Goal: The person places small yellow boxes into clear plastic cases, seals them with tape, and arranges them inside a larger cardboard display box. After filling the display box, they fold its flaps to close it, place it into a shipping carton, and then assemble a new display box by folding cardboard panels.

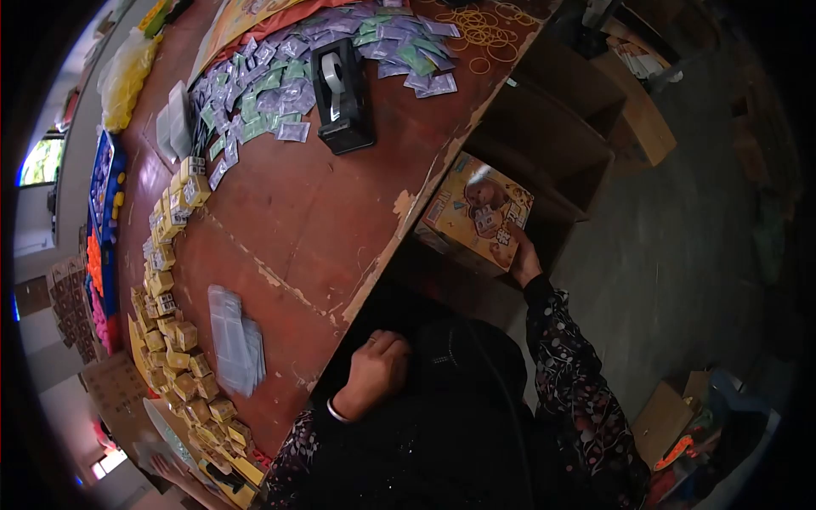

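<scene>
My right hand (524,257) grips the near right edge of a yellow-orange printed box (480,208), which is over an open brown carton beside the table edge. My left hand (376,371) is curled in front of my body, just off the table edge, with a white bangle at the wrist; whether its fingers hold anything is hidden. On the red table (280,221) stands a black tape dispenser (342,98) by a heap of purple and green sachets (280,89). Flat clear plastic bags (234,340) lie nearer to me.
Many small yellow boxes (174,357) run along the table's left side. Rubber bands (484,30) lie at the far corner. Brown cartons (637,127) stand right of the table. Another person's hand (170,467) shows at the lower left.
</scene>
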A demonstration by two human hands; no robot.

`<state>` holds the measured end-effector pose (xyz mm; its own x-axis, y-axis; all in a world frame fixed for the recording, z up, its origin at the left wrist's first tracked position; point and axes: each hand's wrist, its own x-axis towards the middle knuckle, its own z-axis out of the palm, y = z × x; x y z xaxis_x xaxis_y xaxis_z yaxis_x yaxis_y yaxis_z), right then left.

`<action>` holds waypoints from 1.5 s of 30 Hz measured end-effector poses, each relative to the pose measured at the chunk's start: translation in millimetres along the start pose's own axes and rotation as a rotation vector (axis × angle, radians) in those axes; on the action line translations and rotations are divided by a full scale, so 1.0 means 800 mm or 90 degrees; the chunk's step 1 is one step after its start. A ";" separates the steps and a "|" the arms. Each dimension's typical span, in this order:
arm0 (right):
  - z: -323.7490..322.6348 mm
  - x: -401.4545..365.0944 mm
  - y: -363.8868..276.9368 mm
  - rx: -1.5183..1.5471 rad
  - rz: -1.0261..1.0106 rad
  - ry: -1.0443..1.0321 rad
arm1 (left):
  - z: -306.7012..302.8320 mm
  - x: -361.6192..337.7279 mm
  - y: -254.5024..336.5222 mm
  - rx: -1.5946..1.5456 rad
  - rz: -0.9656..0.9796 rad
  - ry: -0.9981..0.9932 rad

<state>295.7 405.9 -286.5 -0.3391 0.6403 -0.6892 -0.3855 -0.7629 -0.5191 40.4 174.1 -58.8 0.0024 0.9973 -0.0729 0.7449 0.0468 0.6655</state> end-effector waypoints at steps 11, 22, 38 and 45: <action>-0.024 0.040 0.005 0.076 0.043 -0.010 | 0.139 0.151 -0.117 0.074 -0.055 -0.152; -0.041 0.089 0.016 0.087 0.105 -0.097 | 0.181 0.158 -0.179 0.149 -0.098 -0.157; -0.010 0.199 0.125 -0.296 -0.027 -0.086 | 0.177 0.141 -0.178 0.331 0.093 -0.230; -0.012 0.232 0.136 -0.358 -0.041 -0.073 | 0.183 0.158 -0.169 0.067 -0.173 -0.233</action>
<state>199.0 441.1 -475.3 -0.4336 0.6682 -0.6045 0.0966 -0.6326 -0.7685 37.6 285.6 -267.1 0.0180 0.8636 -0.5039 0.8143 0.2798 0.5085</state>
